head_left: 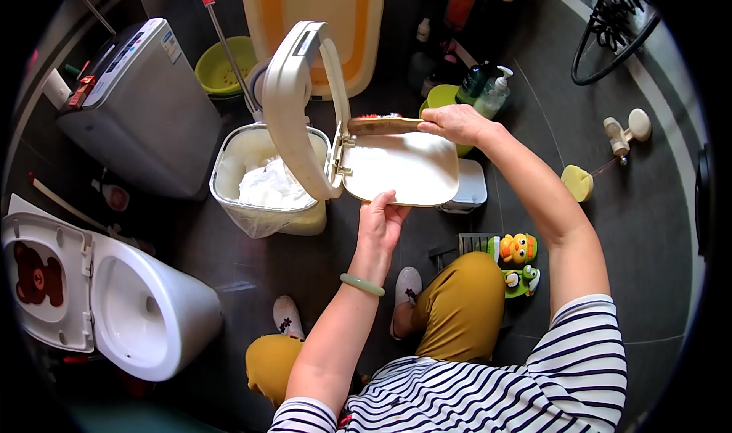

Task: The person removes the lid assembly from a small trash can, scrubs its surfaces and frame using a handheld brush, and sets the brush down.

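Observation:
My right hand (460,124) is closed round the end of a wooden-backed brush (385,125). A strip of its reddish bristles shows along the far side, and the brush lies at the upper edge of a white bin lid (400,170). With thumb on top, my left hand (379,223) grips the lid's near edge. Hinges join this lid to an upright cream ring frame (293,105). Just left of it stands the waste bin (240,139), lined with a clear bag and holding crumpled white paper (271,185).
A white toilet (160,303) with raised lid is at lower left, below a grey washing machine (145,97). A green basin (229,67) and a mop pole (225,40) stand behind the bin. Pump bottles (492,93) and duck toys (518,247) are to the right.

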`<state>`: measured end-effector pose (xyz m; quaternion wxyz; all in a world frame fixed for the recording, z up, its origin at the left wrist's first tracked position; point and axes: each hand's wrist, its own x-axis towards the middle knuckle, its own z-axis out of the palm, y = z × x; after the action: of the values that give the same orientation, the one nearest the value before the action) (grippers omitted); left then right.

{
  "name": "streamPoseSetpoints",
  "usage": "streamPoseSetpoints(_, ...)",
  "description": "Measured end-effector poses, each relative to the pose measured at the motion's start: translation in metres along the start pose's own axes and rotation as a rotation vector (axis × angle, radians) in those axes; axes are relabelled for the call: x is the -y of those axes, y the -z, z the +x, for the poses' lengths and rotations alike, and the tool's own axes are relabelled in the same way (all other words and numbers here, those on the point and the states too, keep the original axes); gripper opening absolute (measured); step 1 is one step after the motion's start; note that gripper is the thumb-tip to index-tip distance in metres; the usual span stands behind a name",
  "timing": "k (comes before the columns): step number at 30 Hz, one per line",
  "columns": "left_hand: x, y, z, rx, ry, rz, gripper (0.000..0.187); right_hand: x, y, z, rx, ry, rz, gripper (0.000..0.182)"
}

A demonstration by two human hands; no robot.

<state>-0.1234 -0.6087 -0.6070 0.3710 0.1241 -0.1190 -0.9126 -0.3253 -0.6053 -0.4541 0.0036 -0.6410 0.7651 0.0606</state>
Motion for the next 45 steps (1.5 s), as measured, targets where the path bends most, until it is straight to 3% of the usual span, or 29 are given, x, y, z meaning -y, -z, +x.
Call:
streamPoseSetpoints(5,0.002,0.005,0.002,0.009,0.004,0.019,0.042,0.002,0.001,-0.011,0.017,0.074,0.046,0.037)
streamPoseSetpoints(15,-0.004,0.005,0.0,0.016,0.026,0.001,0.044,0.012,-0.004,-0.001,-0.026,-0.056,0.026,0.037)
streamPoseSetpoints(22,-0.004,0.005,0.002,-0.001,0.045,0.003,0.045,-0.019,-0.006,-0.023,-0.055,-0.168,0.001,0.038)
streamPoseSetpoints(28,-0.001,0.008,0.002,0.005,0.026,0.018,0.042,-0.062,-0.012,-0.088,-0.065,-0.283,-0.078,0.035)
streamPoseSetpoints(32,0.001,0.009,0.004,-0.007,0.033,0.015,0.044,-0.075,-0.023,-0.091,-0.122,-0.253,-0.079,0.035)
streamPoseSetpoints(36,-0.001,0.006,0.0,0.008,0.019,0.036,0.047,-0.045,-0.024,-0.041,-0.157,-0.148,-0.07,0.037)
streamPoseSetpoints(40,-0.003,0.007,0.001,0.007,0.016,0.044,0.047,0.008,-0.002,-0.004,-0.034,-0.059,0.001,0.039)
streamPoseSetpoints(45,-0.004,0.005,0.001,0.01,0.023,-0.015,0.04,-0.007,0.002,-0.024,0.029,-0.138,0.09,0.043)
